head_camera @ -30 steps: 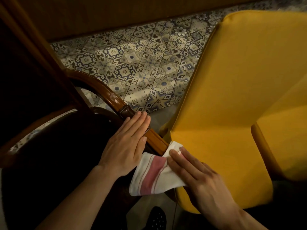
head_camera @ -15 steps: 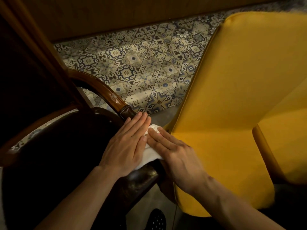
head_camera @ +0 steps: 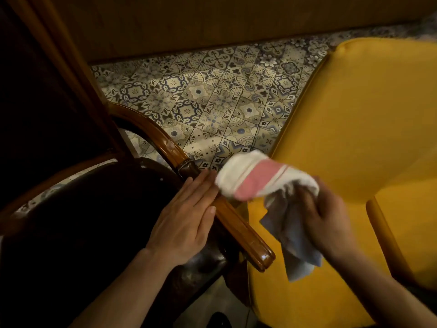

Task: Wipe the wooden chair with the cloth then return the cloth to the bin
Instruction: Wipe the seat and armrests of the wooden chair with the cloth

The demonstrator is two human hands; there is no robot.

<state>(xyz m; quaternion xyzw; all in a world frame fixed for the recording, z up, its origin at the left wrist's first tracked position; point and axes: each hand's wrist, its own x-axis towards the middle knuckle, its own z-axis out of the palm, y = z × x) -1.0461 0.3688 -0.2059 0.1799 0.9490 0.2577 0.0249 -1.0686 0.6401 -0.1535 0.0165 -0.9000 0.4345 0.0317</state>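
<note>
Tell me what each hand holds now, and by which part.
The right hand grips the cloth at its bunched middle. The left hand holds nothing; it lies flat on the wooden armrest.

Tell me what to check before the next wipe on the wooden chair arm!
1. Cloth held in the right hand: ok.
2. Left hand flat on the chair, steadying it: ok.
3. Cloth touching the wooden armrest: not ok, it is lifted beside it.
4. Armrest free of things in the way: ok.
5. Loose cloth end clear of the yellow chair: cannot tell.
6. Bin in sight for later: not ok, none visible.
</note>
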